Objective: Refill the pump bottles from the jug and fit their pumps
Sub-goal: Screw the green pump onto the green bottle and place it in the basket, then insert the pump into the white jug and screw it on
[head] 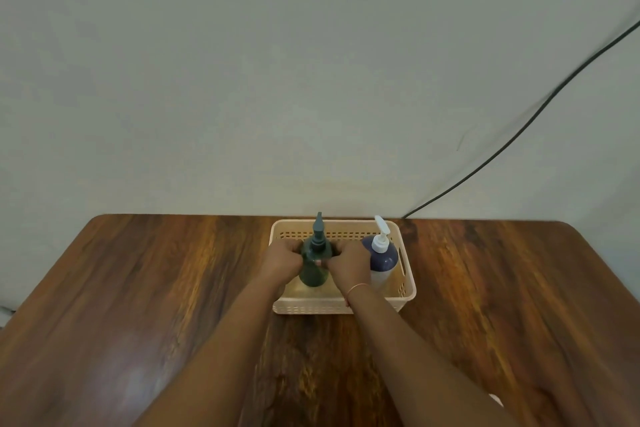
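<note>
A dark green pump bottle (313, 274) with its green pump fitted stands upright in the left half of a beige plastic basket (408, 282). My left hand (281, 262) grips its left side and my right hand (349, 262) grips its right side, both around the shoulder. A second bottle (382, 262), dark blue above and clear below, with a white pump on top, stands in the basket's right half, just right of my right hand. No jug is in view.
The basket sits at the back middle of a brown wooden table (138, 305), close to a pale wall. A black cable (519, 135) runs down the wall to the table's back edge, right of the basket.
</note>
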